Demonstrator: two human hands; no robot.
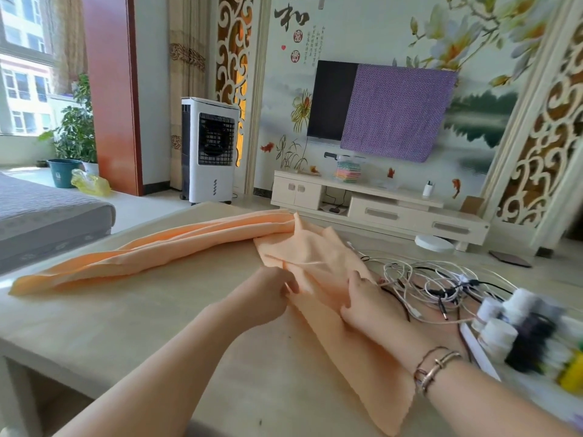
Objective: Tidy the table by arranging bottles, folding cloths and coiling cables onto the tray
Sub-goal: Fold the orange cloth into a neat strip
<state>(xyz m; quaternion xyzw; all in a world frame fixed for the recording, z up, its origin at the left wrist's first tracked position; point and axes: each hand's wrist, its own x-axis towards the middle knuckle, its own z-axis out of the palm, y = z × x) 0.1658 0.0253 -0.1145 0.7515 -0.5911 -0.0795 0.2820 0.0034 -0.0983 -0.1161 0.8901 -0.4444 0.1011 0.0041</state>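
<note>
A long peach cloth [151, 250] lies bunched across the light wooden table [94, 320], with one end spread out toward me. My left hand [268, 294] pinches a fold of that cloth at its left edge. My right hand [366, 304] holds the cloth's right side, fingers curled over the fabric. A tangle of white and black cables [435, 282] lies just right of the cloth. Several white-capped bottles [501, 332] stand on a white tray [479, 354] at the right edge, blurred.
A grey sofa [47, 216] sits past the table's left side. Beyond the far edge are a white air cooler [209, 149], a cream TV cabinet [378, 203] and a wall-mounted TV partly draped in purple cloth [394, 111].
</note>
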